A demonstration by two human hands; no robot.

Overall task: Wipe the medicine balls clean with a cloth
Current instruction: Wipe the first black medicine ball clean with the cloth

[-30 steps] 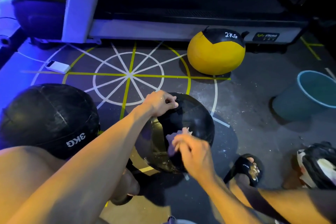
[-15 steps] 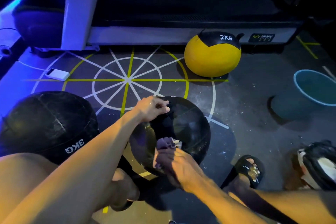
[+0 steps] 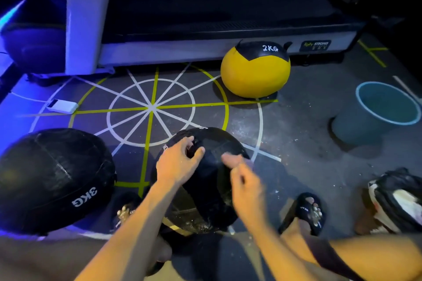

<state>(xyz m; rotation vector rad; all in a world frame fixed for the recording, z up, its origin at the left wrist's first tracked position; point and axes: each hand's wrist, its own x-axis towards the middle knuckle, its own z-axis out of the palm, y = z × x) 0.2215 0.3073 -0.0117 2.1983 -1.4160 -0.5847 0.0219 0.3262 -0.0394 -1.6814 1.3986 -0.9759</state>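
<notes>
A black medicine ball (image 3: 214, 141) sits on the floor between my feet. My left hand (image 3: 178, 164) grips its top, with fingers and thumb curled into the surface. My right hand (image 3: 245, 185) is blurred against the ball's right side, fingers curled. Only a pale sliver of the cloth (image 3: 250, 162) shows at its fingertips. A larger black ball marked 3KG (image 3: 54, 178) lies at the left. A yellow and black ball marked 2KG (image 3: 255, 75) rests farther back by the treadmill.
A blue bucket (image 3: 388, 107) stands at the right. A white power bank (image 3: 62, 106) with its cable lies at the left. The treadmill (image 3: 205, 36) blocks the back and a dark bag (image 3: 402, 203) sits at the right edge. My sandalled foot (image 3: 307, 211) is beside the ball.
My right hand moved from the ball's lower front up to its upper right side. My left hand shifted slightly on the top. The ball turned a little.
</notes>
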